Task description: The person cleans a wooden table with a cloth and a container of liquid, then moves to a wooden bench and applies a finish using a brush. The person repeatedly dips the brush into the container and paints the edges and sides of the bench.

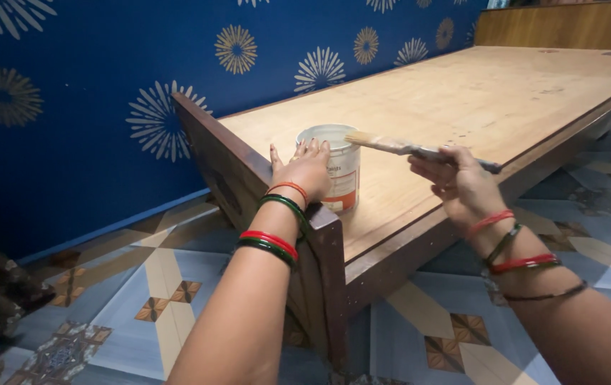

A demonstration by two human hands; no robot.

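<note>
A: Head view, left hand [310, 170]?
B: Resting on the near side of a small paint can [335, 165], fingers [312, 147] curled over its rim, gripping it. Red and green bangles on that wrist.

A: Where's the can?
B: Upright on the wooden bed platform [491, 93], at the near corner, just beside the dark headboard panel [227, 167]. Lid off, pale contents inside. White body with an orange band low down.

A: Right hand [461, 184]?
B: Closed around the handle of a flat paintbrush [409, 147]. Brush lies roughly level, bristles pointing left, tip just over the can's rim on the far right side. Can't tell if the bristles touch the can.

A: Anything else?
B: Blue wall [91, 100] with gold starburst prints behind the bed. Patterned tile floor [148, 299] below. Some small pale object at the far right edge of the platform, too small to tell.
</note>
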